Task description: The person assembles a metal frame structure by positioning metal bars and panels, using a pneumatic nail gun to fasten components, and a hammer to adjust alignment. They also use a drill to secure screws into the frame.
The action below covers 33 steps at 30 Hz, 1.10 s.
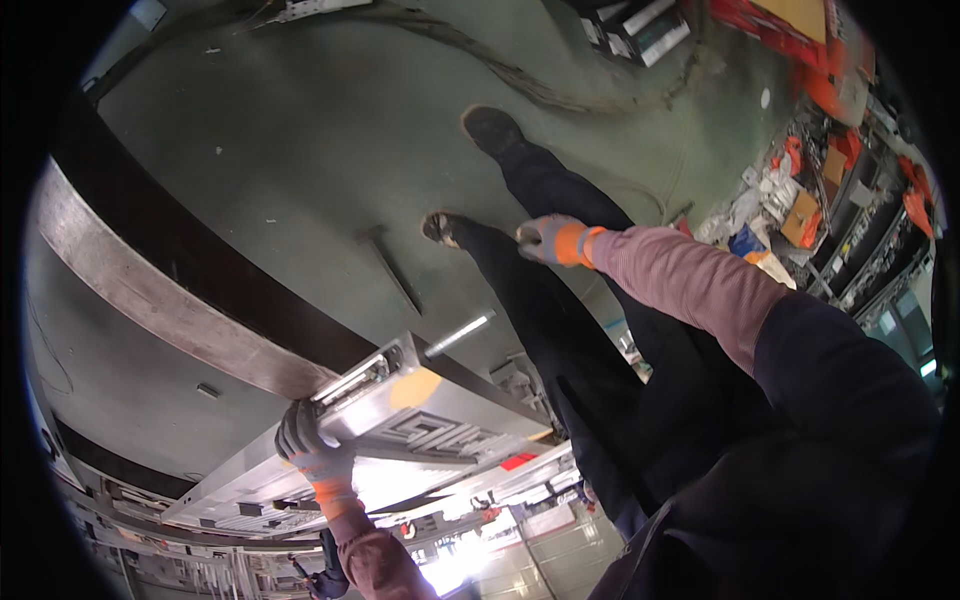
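Observation:
My left hand (315, 448), in a grey glove with an orange cuff, grips the edge of a silvery metal door panel (427, 386) near its top corner. The panel is tilted and bears a raised geometric pattern. A lock mechanism (371, 375) shows in its narrow edge beside my fingers. From near that corner a shiny rod (461, 334) sticks out. My right hand (555, 240), gloved alike, hangs over my dark trousers, apart from the panel. Its fingers are curled in, and no object shows in them.
A long steel beam (161, 292) runs up to the panel's corner. On the green floor lies a T-shaped tool (390, 266), perhaps a hammer. Cartons and scrap (787, 199) are heaped at right, below red-orange equipment (825, 67). Another person (334, 570) shows partly at the bottom.

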{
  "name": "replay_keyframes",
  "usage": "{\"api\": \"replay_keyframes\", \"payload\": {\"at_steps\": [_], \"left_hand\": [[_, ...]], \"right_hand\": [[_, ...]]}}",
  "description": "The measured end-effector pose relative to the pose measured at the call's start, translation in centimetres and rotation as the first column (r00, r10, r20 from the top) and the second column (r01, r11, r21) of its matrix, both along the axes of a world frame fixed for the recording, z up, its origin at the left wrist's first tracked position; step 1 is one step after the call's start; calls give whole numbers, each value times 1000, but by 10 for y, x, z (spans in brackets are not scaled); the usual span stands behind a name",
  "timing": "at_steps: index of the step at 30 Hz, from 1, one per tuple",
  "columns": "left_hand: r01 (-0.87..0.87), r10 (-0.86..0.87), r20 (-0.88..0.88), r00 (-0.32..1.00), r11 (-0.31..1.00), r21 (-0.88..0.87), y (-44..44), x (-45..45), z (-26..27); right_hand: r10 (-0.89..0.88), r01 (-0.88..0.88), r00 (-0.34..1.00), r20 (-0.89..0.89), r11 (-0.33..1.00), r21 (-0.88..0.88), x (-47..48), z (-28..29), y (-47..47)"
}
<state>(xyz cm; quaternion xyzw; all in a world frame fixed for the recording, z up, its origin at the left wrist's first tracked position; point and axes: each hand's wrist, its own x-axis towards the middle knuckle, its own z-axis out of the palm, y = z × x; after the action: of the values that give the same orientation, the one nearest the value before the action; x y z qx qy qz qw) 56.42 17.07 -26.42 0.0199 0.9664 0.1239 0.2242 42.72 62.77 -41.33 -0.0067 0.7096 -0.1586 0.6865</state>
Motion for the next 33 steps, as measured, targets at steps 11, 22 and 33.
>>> {"api": "replay_keyframes", "payload": {"at_steps": [11,22,33], "left_hand": [[118,-118,-9,993,993,-16,-21,10,1],[131,-134,-52,990,990,-48,-45,9,-12],[39,-17,-182,983,992,117,-37,-19,-9]], "right_hand": [[714,-646,687,-135,515,-563,68,-211,-219],[590,-697,703,-396,684,-218,24,-282,-256],[-203,-448,495,-845,773,-449,-254,-13,-188]]}}
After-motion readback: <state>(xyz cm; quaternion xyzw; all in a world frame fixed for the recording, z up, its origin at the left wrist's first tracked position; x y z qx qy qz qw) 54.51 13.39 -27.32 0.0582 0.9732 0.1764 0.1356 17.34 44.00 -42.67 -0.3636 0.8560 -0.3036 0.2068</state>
